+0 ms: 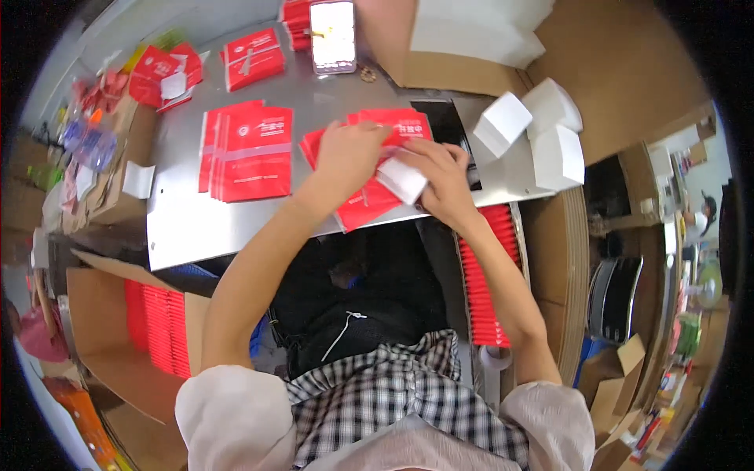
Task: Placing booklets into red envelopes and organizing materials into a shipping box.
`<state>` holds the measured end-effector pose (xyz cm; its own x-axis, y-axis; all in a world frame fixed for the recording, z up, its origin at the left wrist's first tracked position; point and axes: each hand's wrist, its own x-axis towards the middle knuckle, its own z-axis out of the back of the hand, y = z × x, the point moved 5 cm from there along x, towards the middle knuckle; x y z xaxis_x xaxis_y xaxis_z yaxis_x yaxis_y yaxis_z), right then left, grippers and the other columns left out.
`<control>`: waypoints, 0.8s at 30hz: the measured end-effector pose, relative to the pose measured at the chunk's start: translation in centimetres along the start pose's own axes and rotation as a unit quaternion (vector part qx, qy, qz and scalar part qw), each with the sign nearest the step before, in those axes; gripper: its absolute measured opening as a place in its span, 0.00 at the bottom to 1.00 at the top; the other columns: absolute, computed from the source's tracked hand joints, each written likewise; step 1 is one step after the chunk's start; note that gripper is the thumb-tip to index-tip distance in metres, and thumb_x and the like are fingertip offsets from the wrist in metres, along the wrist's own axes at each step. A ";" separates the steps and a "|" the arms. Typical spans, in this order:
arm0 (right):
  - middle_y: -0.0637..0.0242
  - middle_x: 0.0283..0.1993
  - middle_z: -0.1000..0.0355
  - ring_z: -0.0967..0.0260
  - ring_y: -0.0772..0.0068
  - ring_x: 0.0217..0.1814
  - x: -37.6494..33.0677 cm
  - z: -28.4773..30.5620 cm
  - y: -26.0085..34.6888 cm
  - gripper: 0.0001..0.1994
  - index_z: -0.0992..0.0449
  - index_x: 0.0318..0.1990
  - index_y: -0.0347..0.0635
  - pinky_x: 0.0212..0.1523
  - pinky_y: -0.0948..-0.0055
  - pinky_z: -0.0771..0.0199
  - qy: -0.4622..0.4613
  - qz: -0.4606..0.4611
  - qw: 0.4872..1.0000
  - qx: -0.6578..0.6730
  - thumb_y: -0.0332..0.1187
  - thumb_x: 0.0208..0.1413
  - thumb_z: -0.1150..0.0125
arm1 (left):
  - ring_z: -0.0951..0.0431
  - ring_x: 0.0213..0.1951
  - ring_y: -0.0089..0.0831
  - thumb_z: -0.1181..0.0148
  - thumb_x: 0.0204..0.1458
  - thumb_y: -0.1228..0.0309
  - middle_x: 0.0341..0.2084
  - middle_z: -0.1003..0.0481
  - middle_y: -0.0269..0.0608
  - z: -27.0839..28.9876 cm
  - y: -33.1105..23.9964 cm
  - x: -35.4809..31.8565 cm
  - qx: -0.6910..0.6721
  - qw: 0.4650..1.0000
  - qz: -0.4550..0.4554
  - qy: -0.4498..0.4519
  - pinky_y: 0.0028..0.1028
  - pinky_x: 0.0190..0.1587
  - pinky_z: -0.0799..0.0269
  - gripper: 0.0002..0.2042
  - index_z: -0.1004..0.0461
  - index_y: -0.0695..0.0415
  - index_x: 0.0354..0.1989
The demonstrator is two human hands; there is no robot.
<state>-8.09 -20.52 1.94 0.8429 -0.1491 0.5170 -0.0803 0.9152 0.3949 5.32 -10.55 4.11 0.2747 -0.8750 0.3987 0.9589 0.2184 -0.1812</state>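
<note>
A pile of flat red packets (pixel 367 202) lies fanned out at the front of the metal table. My left hand (pixel 352 155) is over this pile, its fingers bent and closed on the upper part of a red packet. Close beside it, my right hand (pixel 441 174) has its fingers curled around a small stack of white slips (pixel 403 180), held just above the packets. The fingertips of both hands are partly hidden. To the left of my hands is another neat pile of red packets (pixel 253 161).
A lit phone (pixel 333 38) stands at the table's back, beside more red packets (pixel 253 60). White blocks of slips (pixel 503 124) sit at the right. Cartons of red packets stand below, one at left (pixel 161 326), one at right (pixel 485 282). Large cardboard (pixel 620 71) rises behind right.
</note>
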 end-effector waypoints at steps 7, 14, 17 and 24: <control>0.60 0.45 0.25 0.30 0.57 0.54 2.0 -2.1 0.2 0.21 0.23 0.52 0.47 0.63 0.43 0.44 0.032 -0.068 0.988 -0.134 0.23 0.48 0.44 | 0.28 0.49 0.40 0.41 0.46 0.71 0.39 0.27 0.44 -2.0 -1.7 -2.9 0.071 0.987 -0.105 -0.094 0.40 0.51 0.34 0.10 0.26 0.58 0.38; 0.57 0.42 0.22 0.26 0.56 0.43 1.4 9.3 -4.1 0.08 0.20 0.38 0.40 0.43 0.58 0.29 -0.172 -0.127 0.892 -0.398 0.33 0.56 0.40 | 0.26 0.44 0.47 0.36 0.51 0.66 0.39 0.29 0.45 -1.2 -2.8 -2.8 -0.096 0.994 -0.036 0.023 0.43 0.48 0.29 0.15 0.24 0.58 0.44; 0.58 0.41 0.24 0.27 0.54 0.39 0.2 11.4 -10.4 0.09 0.21 0.40 0.38 0.41 0.61 0.28 -0.149 -0.185 0.961 -0.144 0.34 0.56 0.39 | 0.28 0.48 0.48 0.32 0.49 0.60 0.43 0.31 0.50 -0.4 -2.2 -2.4 -0.111 0.993 0.023 -0.024 0.45 0.51 0.31 0.23 0.27 0.60 0.49; 0.52 0.46 0.26 0.27 0.58 0.44 3.8 10.0 -6.7 0.14 0.29 0.55 0.35 0.46 0.62 0.28 -0.218 -0.138 0.954 -0.151 0.31 0.64 0.47 | 0.30 0.52 0.48 0.28 0.43 0.55 0.45 0.29 0.48 -1.3 -2.0 -0.5 -0.030 0.994 0.016 0.103 0.51 0.52 0.34 0.28 0.30 0.60 0.47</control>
<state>-9.70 -30.94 8.88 0.5029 -0.4818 0.7177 0.3253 0.8747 0.3593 3.14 -11.07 3.13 0.2790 -0.9391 0.2007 0.9420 0.2271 -0.2470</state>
